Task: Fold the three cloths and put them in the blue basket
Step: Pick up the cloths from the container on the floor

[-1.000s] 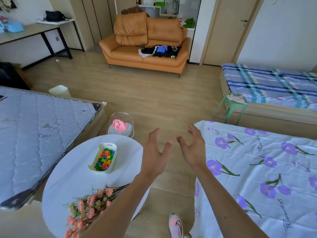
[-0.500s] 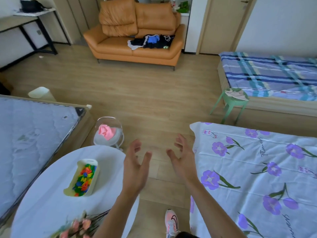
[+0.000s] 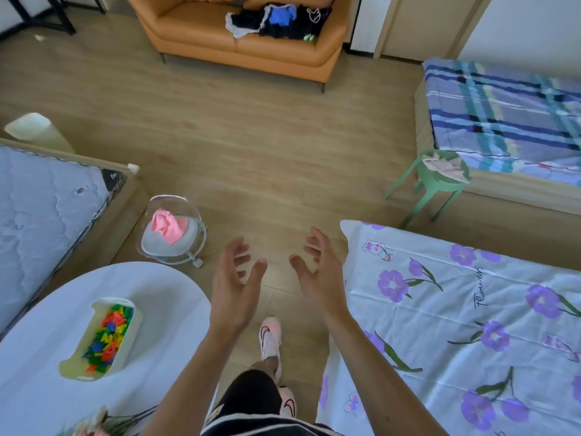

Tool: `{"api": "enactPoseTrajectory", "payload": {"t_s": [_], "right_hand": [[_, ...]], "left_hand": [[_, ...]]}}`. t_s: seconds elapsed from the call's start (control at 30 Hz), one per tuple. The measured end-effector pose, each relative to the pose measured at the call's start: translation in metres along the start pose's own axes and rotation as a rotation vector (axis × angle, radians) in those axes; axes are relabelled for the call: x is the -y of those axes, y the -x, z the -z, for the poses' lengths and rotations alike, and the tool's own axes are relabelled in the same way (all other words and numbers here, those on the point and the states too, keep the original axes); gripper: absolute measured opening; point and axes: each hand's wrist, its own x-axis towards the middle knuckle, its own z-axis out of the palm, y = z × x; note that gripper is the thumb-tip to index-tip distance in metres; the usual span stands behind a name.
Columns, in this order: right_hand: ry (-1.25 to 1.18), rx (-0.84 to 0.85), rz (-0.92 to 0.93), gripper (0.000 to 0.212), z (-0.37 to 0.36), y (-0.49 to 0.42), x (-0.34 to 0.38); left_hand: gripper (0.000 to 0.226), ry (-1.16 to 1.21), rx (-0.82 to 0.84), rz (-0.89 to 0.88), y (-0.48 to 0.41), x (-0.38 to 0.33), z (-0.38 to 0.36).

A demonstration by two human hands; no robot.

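Observation:
My left hand (image 3: 234,287) and my right hand (image 3: 319,275) are held out in front of me over the wooden floor, palms facing each other, fingers spread, holding nothing. A pink cloth (image 3: 166,225) lies crumpled in a clear round chair (image 3: 188,215) on the floor, to the left of my hands. A beige cloth (image 3: 441,165) rests on a green stool (image 3: 440,184) at the right. Dark and blue clothes (image 3: 279,18) lie in a pile on the orange sofa (image 3: 220,42) at the back. No blue basket is in view.
A round white table (image 3: 151,309) at lower left bears a cream tray (image 3: 132,341) of coloured pieces and some flowers (image 3: 94,426). A bare mattress (image 3: 41,215) lies at left, a floral-sheeted surface (image 3: 471,325) at right, a striped bed (image 3: 503,114) behind it.
The view has tilted downward and moved forward, so the sofa has risen to the top edge. My hands stay open and empty, a little farther apart.

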Motion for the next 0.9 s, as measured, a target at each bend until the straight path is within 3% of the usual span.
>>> {"api": "enactPoseTrajectory", "payload": {"t_s": [0.5, 0.67, 0.9], "right_hand": [[-0.030, 0.074, -0.033, 0.059, -0.031, -0.264, 0.032], [-0.017, 0.192, -0.001, 0.059, -0.049, -0.347, 0.041], [0.062, 0.486, 0.095, 0.058, -0.098, -0.449, 0.059]], "left_hand": [[0.048, 0.083, -0.036, 0.059, -0.255, -0.048, -0.086], [0.048, 0.104, -0.108, 0.112, -0.317, -0.052, -0.109], [0.042, 0.184, -0.393, 0.260, -0.385, -0.051, -0.107]]}}
